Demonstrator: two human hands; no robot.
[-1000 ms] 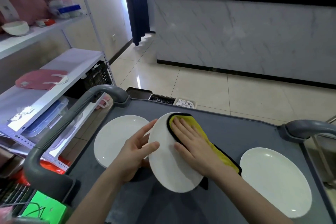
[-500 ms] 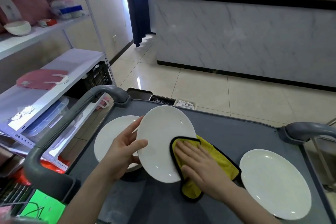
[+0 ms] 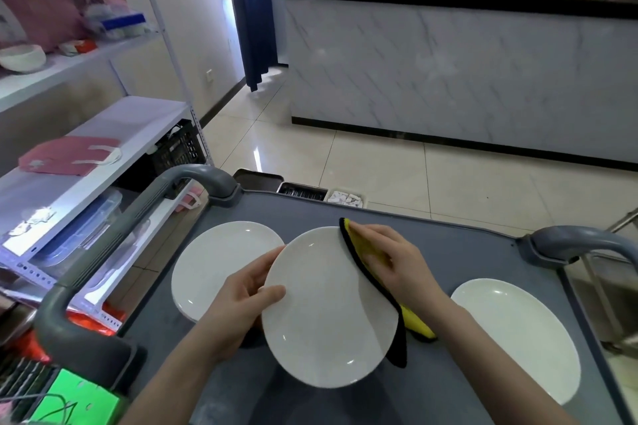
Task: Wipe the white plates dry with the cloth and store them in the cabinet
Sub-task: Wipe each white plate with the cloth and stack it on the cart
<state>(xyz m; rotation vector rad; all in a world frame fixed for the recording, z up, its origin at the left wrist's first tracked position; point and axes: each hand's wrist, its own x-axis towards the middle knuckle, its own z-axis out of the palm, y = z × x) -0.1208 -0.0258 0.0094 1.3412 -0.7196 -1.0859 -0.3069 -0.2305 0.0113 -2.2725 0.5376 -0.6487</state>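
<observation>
The held white plate (image 3: 328,314) is tilted above the grey cart (image 3: 466,252), its underside and far rim out of sight. The left hand (image 3: 241,300) grips its left edge, thumb on the face, fingers hidden behind. The right hand (image 3: 397,262) curls around a yellow cloth (image 3: 367,254) with a black border, pressing it on the plate's right rim; part of the cloth disappears behind the plate. The face looks glossy and clean. A left plate (image 3: 214,266), partly covered by the held one, and a right plate (image 3: 518,338) lie flat on the cart.
</observation>
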